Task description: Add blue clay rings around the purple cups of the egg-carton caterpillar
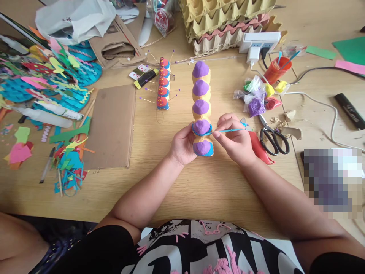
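Note:
My left hand is closed around the lower side of an egg-carton strip. The strip is yellow with purple clay caps along its row of bumps. Blue clay covers the base of the nearest bump and rings the one behind it. Between the thumb and fingers of my right hand is a thin blue plastic modelling tool. Its tip meets the strip's right side at the blue ring. A smaller red, yellow and blue carton strip with pins stuck in its sides lies further back, left.
Black-handled scissors and bagged clay lie right, near an orange cup and a power strip with cables. Stacked egg trays stand behind. Left are a cardboard sheet, paper scraps and glue bottles.

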Motion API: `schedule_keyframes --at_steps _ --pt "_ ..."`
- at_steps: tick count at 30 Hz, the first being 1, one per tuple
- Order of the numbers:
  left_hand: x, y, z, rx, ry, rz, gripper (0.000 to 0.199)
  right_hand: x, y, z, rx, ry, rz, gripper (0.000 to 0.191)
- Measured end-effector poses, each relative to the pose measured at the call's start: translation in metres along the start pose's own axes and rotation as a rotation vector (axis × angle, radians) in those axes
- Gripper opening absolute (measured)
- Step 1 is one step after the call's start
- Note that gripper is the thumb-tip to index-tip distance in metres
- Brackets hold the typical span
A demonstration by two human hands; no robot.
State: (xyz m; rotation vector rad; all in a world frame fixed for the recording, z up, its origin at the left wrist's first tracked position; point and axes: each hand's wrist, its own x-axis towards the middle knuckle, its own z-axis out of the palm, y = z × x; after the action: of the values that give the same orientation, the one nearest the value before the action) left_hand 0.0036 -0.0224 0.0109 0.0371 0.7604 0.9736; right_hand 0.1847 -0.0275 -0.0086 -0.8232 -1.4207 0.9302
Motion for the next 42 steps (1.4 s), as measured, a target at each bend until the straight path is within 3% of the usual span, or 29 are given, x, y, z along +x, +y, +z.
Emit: schedule_keyframes --at_steps 13,23,32,42 --pt "-0.002 0.000 0.002 0.016 0.033 -0.014 0.038 0.000 0.002 -0.001 -0.072 0.022 -0.015 0.032" --pt "-0.008 0.002 0.007 -0.016 -0.035 -0.024 0.043 -0.002 0.004 0.007 0.200 0.057 0.149 0.038" --pt "-0.009 -0.001 0.008 -0.065 -0.034 -0.040 0.041 -0.005 -0.003 0.010 0.071 0.096 0.140 0.043" --pt "-0.010 0.000 0.005 -0.022 -0.091 -0.057 0.052 -0.005 -0.007 0.005 0.013 0.034 0.095 0.029"
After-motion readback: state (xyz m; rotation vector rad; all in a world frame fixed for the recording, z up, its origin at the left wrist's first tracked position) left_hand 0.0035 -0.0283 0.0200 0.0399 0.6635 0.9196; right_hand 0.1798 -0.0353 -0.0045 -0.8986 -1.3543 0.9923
